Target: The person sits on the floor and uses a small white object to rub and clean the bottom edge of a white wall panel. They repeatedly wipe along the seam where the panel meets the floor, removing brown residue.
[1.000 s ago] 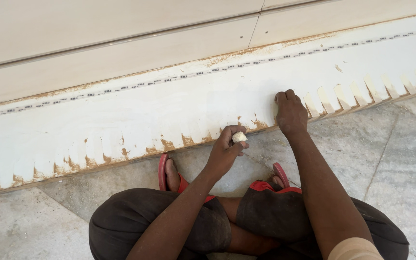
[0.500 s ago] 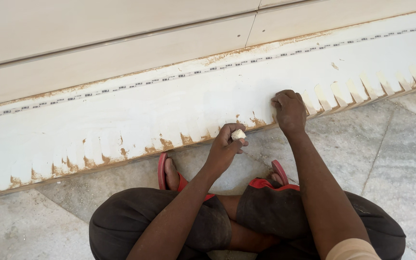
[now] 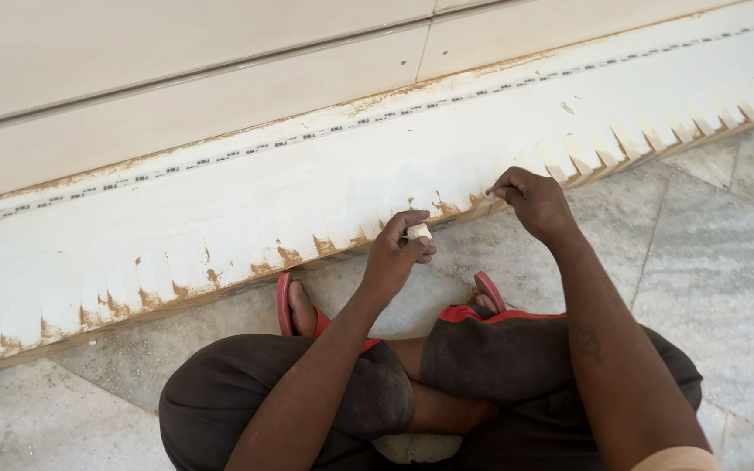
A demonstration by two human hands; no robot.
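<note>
Marble floor; left hand (image 3: 399,253) grips white lump (image 3: 418,232); right hand (image 3: 530,201) pinches moulding edge (image 3: 490,199).

Person seated cross-legged, both forearms reaching forward from the bottom of the view. Left hand (image 3: 397,253) – wrist bent slightly, fingers curled in, thumb and fingertips pinched closed around a small pale lump (image 3: 418,232). Left forearm runs up diagonally from lower left over the left knee. Right hand (image 3: 530,202) sits further forward and to the right, knuckles up, fingers curled down, tips pressed together at the front. Right forearm comes in straight from lower right, elbow out of view. Hands apart – not touching each other.
</note>
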